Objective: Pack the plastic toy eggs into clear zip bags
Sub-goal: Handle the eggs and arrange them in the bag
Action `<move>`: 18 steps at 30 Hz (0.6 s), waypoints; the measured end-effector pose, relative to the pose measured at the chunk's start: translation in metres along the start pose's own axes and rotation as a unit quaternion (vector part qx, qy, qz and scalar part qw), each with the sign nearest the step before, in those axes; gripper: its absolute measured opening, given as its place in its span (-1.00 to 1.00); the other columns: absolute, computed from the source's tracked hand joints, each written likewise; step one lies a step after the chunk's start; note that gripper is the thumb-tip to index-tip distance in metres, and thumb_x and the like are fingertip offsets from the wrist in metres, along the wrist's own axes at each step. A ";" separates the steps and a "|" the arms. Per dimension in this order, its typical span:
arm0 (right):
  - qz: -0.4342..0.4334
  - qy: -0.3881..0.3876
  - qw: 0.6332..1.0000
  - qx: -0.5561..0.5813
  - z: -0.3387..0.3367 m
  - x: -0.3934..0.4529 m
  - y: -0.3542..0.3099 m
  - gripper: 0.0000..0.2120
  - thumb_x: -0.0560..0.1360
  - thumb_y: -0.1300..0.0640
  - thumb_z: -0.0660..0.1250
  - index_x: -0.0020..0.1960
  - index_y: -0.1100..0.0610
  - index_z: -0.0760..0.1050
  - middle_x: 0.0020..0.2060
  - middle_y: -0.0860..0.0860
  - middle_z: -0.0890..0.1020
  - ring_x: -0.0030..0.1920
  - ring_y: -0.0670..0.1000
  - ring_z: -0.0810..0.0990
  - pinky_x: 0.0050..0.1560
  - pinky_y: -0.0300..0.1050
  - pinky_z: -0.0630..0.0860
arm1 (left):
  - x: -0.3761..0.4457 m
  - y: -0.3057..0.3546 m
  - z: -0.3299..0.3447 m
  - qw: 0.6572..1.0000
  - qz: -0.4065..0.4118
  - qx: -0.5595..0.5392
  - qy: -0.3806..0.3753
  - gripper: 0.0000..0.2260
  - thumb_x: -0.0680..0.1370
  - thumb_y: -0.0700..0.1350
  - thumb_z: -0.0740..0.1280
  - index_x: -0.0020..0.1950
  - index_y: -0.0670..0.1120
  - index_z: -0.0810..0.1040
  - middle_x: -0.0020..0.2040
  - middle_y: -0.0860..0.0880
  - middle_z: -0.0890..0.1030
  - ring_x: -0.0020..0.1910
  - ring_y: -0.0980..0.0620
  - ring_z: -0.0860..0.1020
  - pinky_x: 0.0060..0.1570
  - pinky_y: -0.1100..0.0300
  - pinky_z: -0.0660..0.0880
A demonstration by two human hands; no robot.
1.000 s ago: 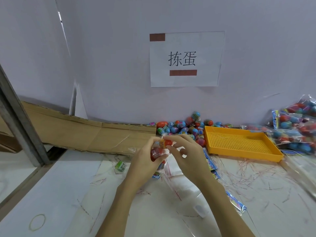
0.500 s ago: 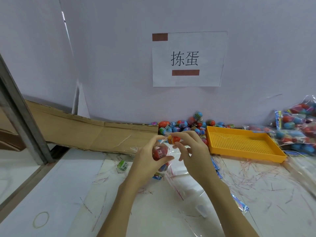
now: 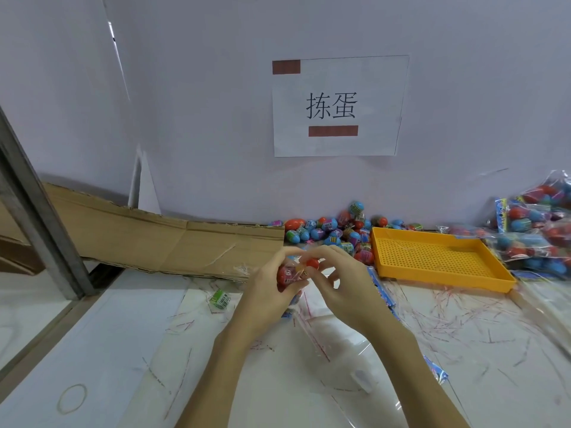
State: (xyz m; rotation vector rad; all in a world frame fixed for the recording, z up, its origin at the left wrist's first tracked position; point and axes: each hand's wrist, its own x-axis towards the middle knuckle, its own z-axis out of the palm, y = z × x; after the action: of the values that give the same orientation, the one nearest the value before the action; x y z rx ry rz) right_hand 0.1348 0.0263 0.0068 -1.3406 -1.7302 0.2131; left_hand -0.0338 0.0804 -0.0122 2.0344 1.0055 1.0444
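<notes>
Hardly anything moved: my left hand (image 3: 272,291) still gripped a red egg (image 3: 285,274) in a clear bag, my right hand (image 3: 343,285) pinched another egg (image 3: 312,263), many loose eggs (image 3: 333,233) waited, some bags (image 3: 537,239) were full.

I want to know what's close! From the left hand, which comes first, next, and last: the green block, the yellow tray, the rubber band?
From the left hand:
1. Green block, just to its left.
2. Yellow tray, off to the right.
3. Rubber band, far left, near the table's front edge.
</notes>
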 end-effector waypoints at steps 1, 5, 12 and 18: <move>0.000 0.000 1.000 -0.011 0.002 0.000 0.000 -0.74 0.60 0.24 0.36 0.15 -0.10 0.57 0.06 -0.26 0.55 0.05 -0.26 0.53 -0.09 -0.44 0.50 | 0.000 0.001 0.000 1.000 -0.002 -0.005 -0.004 -0.47 0.53 -0.11 0.54 0.26 0.42 0.41 0.03 0.33 0.61 0.04 0.31 0.61 -0.05 0.46 0.55; 0.019 -0.022 0.998 -0.060 0.006 0.000 0.000 -0.76 0.65 0.24 0.28 0.21 -0.05 0.55 0.06 -0.24 0.48 0.04 -0.26 0.48 -0.03 -0.53 0.41 | -0.001 0.008 -0.001 1.000 -0.011 -0.005 0.002 -0.44 0.43 0.02 0.60 0.14 0.54 0.39 0.02 0.45 0.56 0.09 0.49 0.50 -0.11 0.58 0.46; 0.041 0.017 0.997 -0.056 0.000 0.001 -0.004 -0.85 0.67 0.15 0.24 0.16 0.04 0.57 0.00 -0.14 0.60 -0.02 -0.18 0.54 -0.07 -0.50 0.40 | -0.002 0.012 -0.001 0.997 -0.034 -0.065 0.029 -0.56 0.27 0.26 0.56 0.10 0.32 0.56 0.01 0.29 0.65 0.05 0.26 0.63 -0.15 0.42 0.58; 0.027 0.060 0.996 -0.060 0.006 -0.001 -0.006 -0.80 0.65 0.18 0.28 0.15 0.16 0.66 0.28 0.02 0.53 0.23 -0.19 0.41 0.25 -0.36 0.43 | 0.000 0.017 -0.004 0.983 -0.089 -0.158 0.027 -0.58 0.37 0.07 0.62 0.19 0.17 0.63 0.08 0.20 0.70 0.08 0.11 0.69 0.01 0.15 0.69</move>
State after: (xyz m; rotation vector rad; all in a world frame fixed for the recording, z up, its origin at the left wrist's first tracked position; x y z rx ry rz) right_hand 0.1267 0.0252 0.0067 -1.4575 -1.6294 0.0585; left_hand -0.0311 0.0725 0.0029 1.6387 0.9615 1.0923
